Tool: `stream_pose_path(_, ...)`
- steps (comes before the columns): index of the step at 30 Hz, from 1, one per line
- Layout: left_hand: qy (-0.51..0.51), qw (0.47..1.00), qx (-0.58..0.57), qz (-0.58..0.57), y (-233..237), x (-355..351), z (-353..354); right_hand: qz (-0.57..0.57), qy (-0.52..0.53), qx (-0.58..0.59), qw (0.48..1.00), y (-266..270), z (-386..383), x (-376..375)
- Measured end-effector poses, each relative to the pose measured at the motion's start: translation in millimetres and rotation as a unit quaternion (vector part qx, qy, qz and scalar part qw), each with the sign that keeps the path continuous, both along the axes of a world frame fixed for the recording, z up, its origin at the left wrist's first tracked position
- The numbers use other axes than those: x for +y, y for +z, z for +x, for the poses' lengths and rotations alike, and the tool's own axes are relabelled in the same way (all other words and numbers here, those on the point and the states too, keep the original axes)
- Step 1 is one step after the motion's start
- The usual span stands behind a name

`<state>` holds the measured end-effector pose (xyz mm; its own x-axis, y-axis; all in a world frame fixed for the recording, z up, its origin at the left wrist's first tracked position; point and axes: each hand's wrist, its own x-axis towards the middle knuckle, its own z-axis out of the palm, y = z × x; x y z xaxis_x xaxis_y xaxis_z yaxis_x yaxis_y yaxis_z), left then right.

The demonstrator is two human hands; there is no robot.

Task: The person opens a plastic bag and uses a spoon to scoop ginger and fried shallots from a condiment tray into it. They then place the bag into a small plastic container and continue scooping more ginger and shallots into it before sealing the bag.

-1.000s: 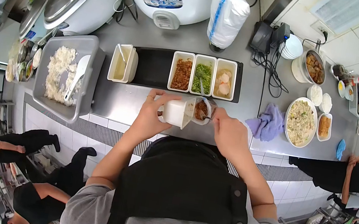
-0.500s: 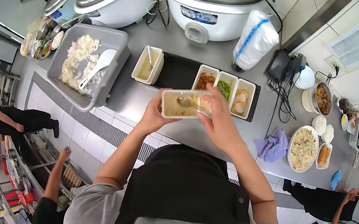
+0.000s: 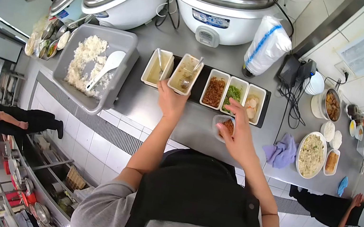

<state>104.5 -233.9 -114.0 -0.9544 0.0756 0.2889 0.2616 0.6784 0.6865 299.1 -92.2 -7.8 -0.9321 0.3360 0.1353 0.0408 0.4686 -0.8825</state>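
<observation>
My left hand [image 3: 172,102] grips the near end of a white rectangular container [image 3: 180,83] with a little light sauce and a spoon in it. This container is tilted at the left part of a black rack [image 3: 203,76]. Beside it stands another white container [image 3: 153,74] with pale contents and a spoon. My right hand [image 3: 241,140] has its fingers apart over a small clear tub [image 3: 217,131] of reddish-brown food. Just beyond that hand are rack containers of brown bits [image 3: 215,90], chopped green onion [image 3: 233,95] and pale pieces [image 3: 251,107].
A grey tub [image 3: 126,56] with rice and a white paddle [image 3: 106,68] stands left. Large cookers [image 3: 227,17] line the back. To the right are a wrapped bag [image 3: 267,46], cables [image 3: 292,103], a purple cloth [image 3: 281,151] and a rice bowl [image 3: 310,155]. Other people stand behind.
The white container has moved from in front of me to the rack, in my left hand. My right hand has let go of it and moved right, and the clear tub now shows.
</observation>
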Motion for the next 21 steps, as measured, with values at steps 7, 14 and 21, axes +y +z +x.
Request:
stream_pose_path(7, -0.009, 0.996, -0.003, -0.090, 6.0, 2.0, 6.5, 0.070, -0.126, -0.010, 0.990, -18.9, 43.6, 29.4)
stream_pose_path(14, -0.061, 0.998, 0.029, -0.007, -10.4, -35.1, 52.3, 0.077, -0.152, -0.133, 0.976, -69.9, 91.4, 26.4)
stream_pose_path(21, -0.296, 0.901, -0.276, 0.157, -61.4, -4.8, 77.7, -0.183, -0.230, -0.092, 0.951, -116.1, 69.2, -9.6)
